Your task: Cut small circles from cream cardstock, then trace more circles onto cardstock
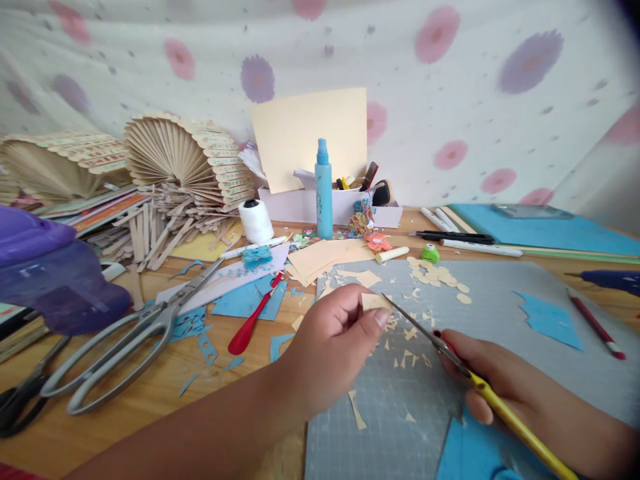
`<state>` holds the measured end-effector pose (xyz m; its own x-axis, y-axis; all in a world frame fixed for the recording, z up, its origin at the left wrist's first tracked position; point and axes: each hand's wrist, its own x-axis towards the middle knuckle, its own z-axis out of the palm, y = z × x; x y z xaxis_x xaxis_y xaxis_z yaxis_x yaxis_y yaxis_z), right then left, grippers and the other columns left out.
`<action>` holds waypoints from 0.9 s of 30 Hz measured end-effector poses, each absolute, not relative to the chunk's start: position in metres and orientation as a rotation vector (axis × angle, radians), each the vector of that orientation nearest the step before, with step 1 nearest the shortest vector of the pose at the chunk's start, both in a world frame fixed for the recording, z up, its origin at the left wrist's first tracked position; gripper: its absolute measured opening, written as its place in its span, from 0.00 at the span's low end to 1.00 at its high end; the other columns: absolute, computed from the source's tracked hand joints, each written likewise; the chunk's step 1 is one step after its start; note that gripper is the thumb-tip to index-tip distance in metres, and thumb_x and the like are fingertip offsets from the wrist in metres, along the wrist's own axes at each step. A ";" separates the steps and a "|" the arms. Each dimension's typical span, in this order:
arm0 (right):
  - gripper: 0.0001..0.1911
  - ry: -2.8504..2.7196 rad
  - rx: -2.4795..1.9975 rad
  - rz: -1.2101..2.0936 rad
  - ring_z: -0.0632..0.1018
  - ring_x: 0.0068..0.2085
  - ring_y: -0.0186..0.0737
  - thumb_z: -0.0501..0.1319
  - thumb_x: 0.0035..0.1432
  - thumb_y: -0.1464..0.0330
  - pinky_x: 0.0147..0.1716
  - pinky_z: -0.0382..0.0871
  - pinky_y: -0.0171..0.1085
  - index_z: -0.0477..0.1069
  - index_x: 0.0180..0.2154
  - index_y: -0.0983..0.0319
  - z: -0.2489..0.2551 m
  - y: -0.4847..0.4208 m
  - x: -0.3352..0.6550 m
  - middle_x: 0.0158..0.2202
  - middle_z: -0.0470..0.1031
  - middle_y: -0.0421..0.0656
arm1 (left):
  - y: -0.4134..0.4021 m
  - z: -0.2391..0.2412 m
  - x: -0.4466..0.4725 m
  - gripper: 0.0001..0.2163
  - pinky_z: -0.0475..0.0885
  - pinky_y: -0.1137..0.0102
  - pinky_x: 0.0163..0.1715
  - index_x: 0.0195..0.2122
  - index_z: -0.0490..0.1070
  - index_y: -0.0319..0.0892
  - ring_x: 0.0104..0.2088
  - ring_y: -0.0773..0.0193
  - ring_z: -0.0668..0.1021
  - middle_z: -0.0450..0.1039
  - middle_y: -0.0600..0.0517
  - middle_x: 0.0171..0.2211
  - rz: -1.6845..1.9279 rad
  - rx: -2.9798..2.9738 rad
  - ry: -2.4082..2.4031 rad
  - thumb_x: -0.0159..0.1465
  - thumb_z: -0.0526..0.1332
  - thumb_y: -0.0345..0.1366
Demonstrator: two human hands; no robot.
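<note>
My left hand [333, 350] is closed, pinching a small piece of cream paper [373, 303] between thumb and fingers above the grey cutting mat [340, 443]. In my right hand [505, 373] are scissors [493, 397] with slim metal blades and a long yellow handle. Their tip lies right by the paper's right edge; whether the blades are apart is unclear. Small cream paper scraps [407, 360] are scattered on the mat beneath both hands. Cream paper discs [435, 275] form a loose pile farther back. Blue paper [470, 443] lies under my right forearm.
Large grey-handled scissors [150, 333] and a red-handled tool [250, 323] lie to the left. A blue spray bottle [324, 193] and a white thread spool [256, 221] stand behind. To the right are a red pencil [597, 328] and a blue-handled tool [613, 281]. Stick fans [175, 150] stand back left.
</note>
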<state>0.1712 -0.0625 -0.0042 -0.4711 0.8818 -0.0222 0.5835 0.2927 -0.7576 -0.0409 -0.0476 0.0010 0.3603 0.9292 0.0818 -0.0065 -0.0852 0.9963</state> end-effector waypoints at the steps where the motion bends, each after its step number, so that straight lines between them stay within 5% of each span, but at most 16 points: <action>1: 0.02 -2.168 -1.314 0.989 0.76 0.27 0.43 0.55 0.44 0.66 0.24 0.71 0.35 0.65 0.25 0.54 -0.004 -0.063 0.171 0.25 0.75 0.36 | -0.048 0.001 -0.041 0.10 0.56 0.74 0.20 0.24 0.56 0.44 0.20 0.72 0.60 0.55 0.60 0.19 0.998 1.424 0.901 0.61 0.55 0.38; 11: 0.02 -2.190 -1.398 0.766 0.76 0.23 0.43 0.54 0.45 0.66 0.21 0.71 0.35 0.63 0.22 0.54 -0.005 -0.061 0.168 0.21 0.75 0.37 | -0.043 -0.001 -0.041 0.10 0.60 0.74 0.22 0.24 0.58 0.43 0.20 0.72 0.63 0.59 0.60 0.18 1.032 1.437 0.943 0.62 0.54 0.38; 27: 0.05 -2.274 -1.419 0.900 0.77 0.26 0.43 0.56 0.51 0.66 0.26 0.71 0.37 0.68 0.25 0.57 -0.012 -0.062 0.173 0.24 0.76 0.39 | -0.045 -0.009 -0.044 0.10 0.60 0.72 0.22 0.26 0.61 0.43 0.21 0.69 0.65 0.61 0.58 0.19 0.867 1.524 1.006 0.64 0.53 0.39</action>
<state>0.1727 -0.0624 -0.0124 -0.4596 0.8859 -0.0634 0.6893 0.3108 -0.6544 -0.0440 -0.0454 -0.0090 0.3801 0.9248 0.0163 0.1523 -0.0799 0.9851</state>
